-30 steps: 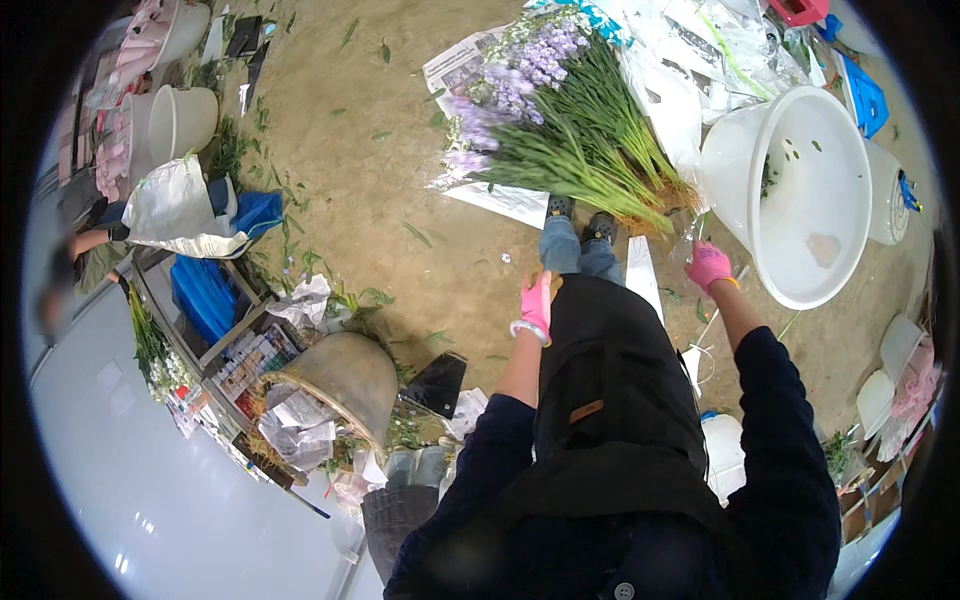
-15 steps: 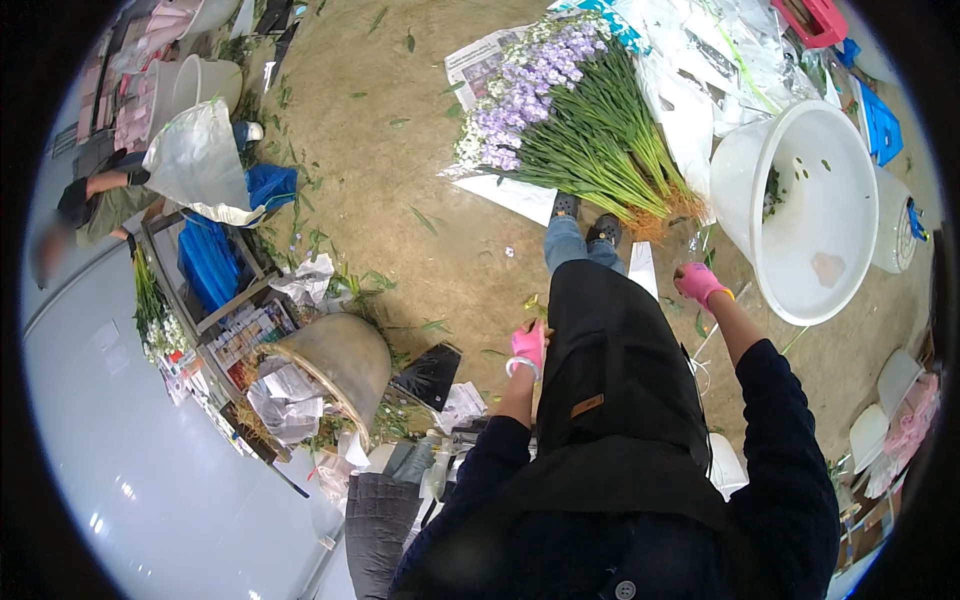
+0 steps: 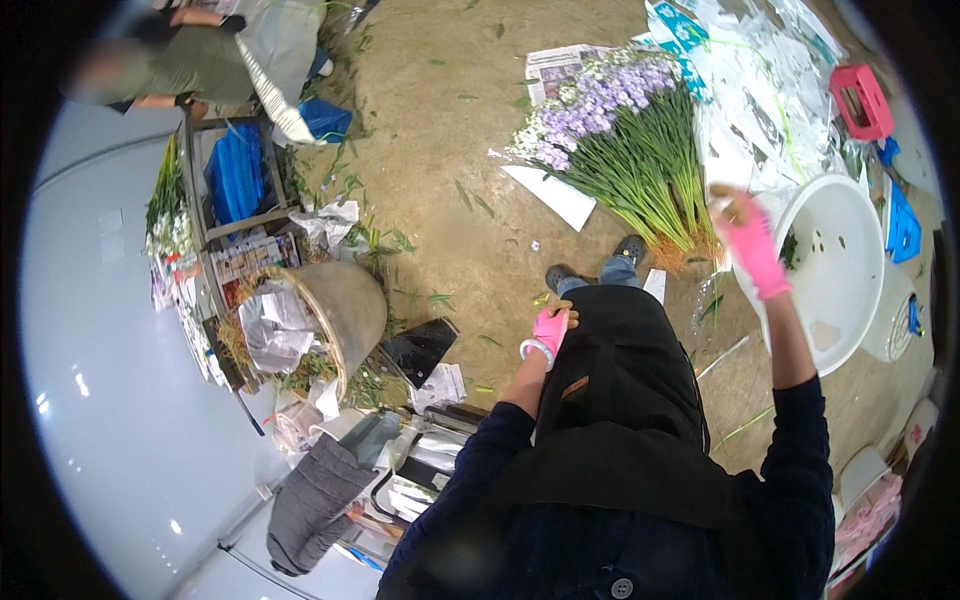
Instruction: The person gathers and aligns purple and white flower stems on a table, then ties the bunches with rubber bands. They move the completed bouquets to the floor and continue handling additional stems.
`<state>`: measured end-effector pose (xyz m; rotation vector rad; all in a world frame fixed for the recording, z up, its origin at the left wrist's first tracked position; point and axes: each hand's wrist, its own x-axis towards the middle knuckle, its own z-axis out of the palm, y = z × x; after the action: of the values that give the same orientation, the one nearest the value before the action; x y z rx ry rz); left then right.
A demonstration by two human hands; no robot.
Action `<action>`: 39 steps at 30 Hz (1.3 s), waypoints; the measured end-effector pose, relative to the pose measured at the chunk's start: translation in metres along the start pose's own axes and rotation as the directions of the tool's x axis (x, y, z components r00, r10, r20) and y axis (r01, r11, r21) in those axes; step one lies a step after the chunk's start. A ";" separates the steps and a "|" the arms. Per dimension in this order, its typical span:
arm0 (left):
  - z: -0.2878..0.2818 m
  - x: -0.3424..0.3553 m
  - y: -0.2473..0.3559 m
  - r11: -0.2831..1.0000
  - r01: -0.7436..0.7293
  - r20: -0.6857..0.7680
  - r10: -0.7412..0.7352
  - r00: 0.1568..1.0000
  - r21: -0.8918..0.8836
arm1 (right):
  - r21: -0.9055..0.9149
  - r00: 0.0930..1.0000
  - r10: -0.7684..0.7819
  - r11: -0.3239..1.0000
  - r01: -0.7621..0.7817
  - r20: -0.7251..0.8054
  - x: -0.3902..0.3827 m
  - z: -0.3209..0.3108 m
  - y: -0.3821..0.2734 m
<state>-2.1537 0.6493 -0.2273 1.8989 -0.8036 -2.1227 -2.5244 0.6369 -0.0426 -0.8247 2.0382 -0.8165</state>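
My left hand (image 3: 551, 332), in a pink glove with brownish fingertips, hovers beside the black apron (image 3: 625, 375). Its fingers are curled closed; whatever they may hold is hidden. My right hand (image 3: 752, 245), gloved the same way, is raised over the near-left rim of a big white tub (image 3: 850, 330). Motion blurs its fingers, so their grip is unclear. Just left of it, on the floor, lies a large spread of cut flowers (image 3: 640, 130) with lilac and white blooms, long green stems and brown roots toward me.
White sheets and wrapping (image 3: 760, 90) lie behind the tub, with a pink stool (image 3: 862, 102) at far right. On the left stand a tan bin (image 3: 350, 310) stuffed with newspaper and a grey frame (image 3: 195, 180) with a blue bag. Another person (image 3: 195, 65) works at upper left.
My right hand has risen forward from low beside the apron to the tub's rim. My left hand stays near the apron. The view has shifted, and the other person's sheet has moved.
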 end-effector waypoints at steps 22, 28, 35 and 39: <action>-0.192 -0.107 -0.135 0.874 -0.132 -0.292 0.293 0.910 0.467 | -0.152 -0.397 -0.887 -0.370 0.917 -0.235 -0.179 0.052 -0.336; -0.256 -0.030 -0.227 0.836 -0.042 -0.289 0.236 0.928 0.547 | -0.078 -0.388 -0.877 -0.382 0.921 -0.285 -0.167 0.101 -0.363; -0.222 -0.104 -0.216 0.864 -0.036 -0.523 -0.271 0.808 -0.503 | 0.144 -0.106 -0.906 -0.179 0.973 -0.409 -0.124 0.192 -0.411; -0.155 -0.100 -0.206 0.754 -0.153 -0.569 -0.330 0.753 -0.639 | 0.280 0.499 -0.855 0.448 0.849 -0.143 -0.012 0.285 -0.340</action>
<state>-1.9439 0.8271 -0.2502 2.0276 0.1984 -1.2839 -2.1907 0.3725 0.0820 -1.7020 1.2794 -1.6288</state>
